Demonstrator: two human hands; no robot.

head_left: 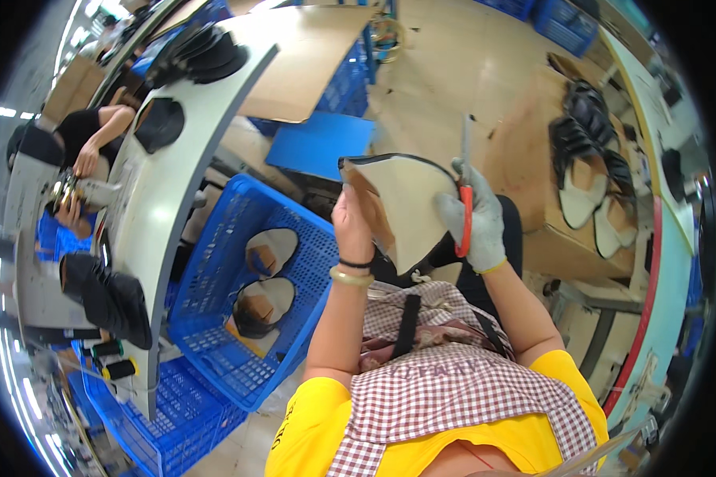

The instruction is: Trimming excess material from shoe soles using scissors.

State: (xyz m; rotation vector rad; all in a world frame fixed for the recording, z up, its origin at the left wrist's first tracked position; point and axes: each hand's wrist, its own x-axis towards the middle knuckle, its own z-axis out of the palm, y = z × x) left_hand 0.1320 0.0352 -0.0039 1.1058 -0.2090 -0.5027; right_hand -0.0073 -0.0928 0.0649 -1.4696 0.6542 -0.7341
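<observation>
In front of me, between my hands, is a shoe upper (410, 211) with a cream lining, a brown patch and a dark edge. My left hand (353, 226) is closed on its left side, thumb on top and the other fingers hidden behind. My right hand (482, 226) wears a pale glove and is closed around red-handled scissors (465, 215), whose blades point away from me. The gloved fingers also touch the upper's right edge. Below and left of my left hand, two similar uppers (272, 253) lie in a blue plastic crate (207, 350).
On the right, several black uppers (585, 187) rest on a brown cardboard surface (529, 167). A pale bench (203, 131) on the left carries black pieces (207, 56) and thread spools (119, 369). Beyond it, a person's hand (87, 161) works at a machine. A blue board (322, 143) lies ahead.
</observation>
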